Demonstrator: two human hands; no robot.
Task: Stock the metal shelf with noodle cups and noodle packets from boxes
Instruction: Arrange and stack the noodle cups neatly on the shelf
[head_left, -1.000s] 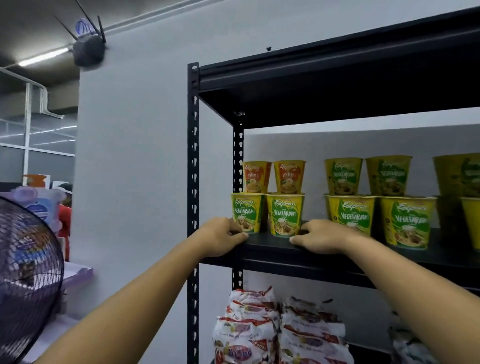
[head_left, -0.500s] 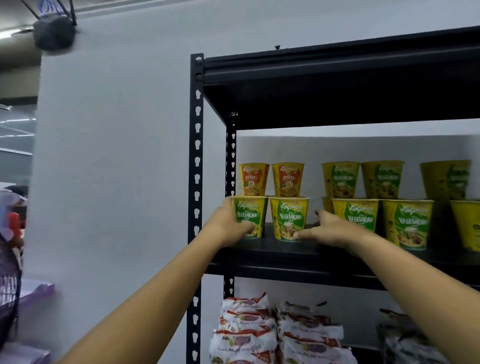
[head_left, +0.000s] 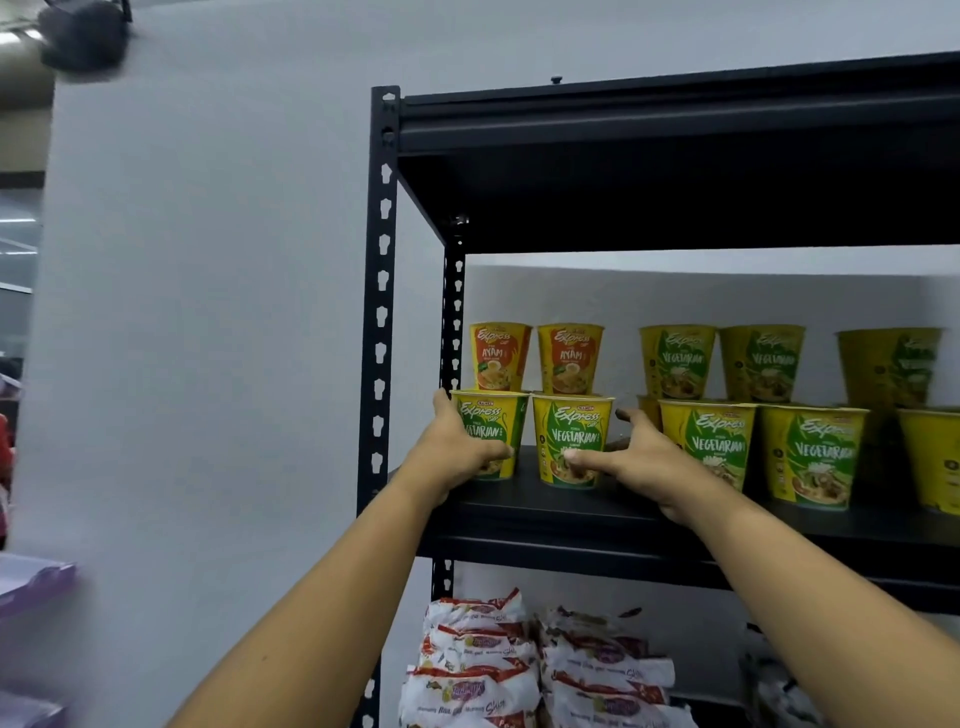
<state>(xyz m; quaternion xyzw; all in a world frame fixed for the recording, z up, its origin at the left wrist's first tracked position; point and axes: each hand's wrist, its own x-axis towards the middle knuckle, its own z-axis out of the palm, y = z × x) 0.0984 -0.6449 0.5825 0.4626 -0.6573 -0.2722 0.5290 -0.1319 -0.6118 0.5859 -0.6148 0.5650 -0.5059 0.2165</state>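
The black metal shelf (head_left: 384, 312) carries stacked noodle packets (head_left: 478, 660) on its lower level and two tiers of noodle cups (head_left: 717, 447) above. The left hand (head_left: 457, 457) wraps the leftmost front cup (head_left: 493, 418), and the right hand (head_left: 644, 462) clasps the neighbouring front cup (head_left: 571, 431), thumb in front, fingers behind

Noodle cups (head_left: 711, 447) line the metal shelf (head_left: 571, 525), with noodle packets (head_left: 478, 660) piled on the level beneath.
Left hand (head_left: 457, 452) sits left of the leftmost front cup (head_left: 493, 431), right hand (head_left: 641, 460) right of the second front cup (head_left: 571, 441); raised cups (head_left: 498, 358) stand behind.
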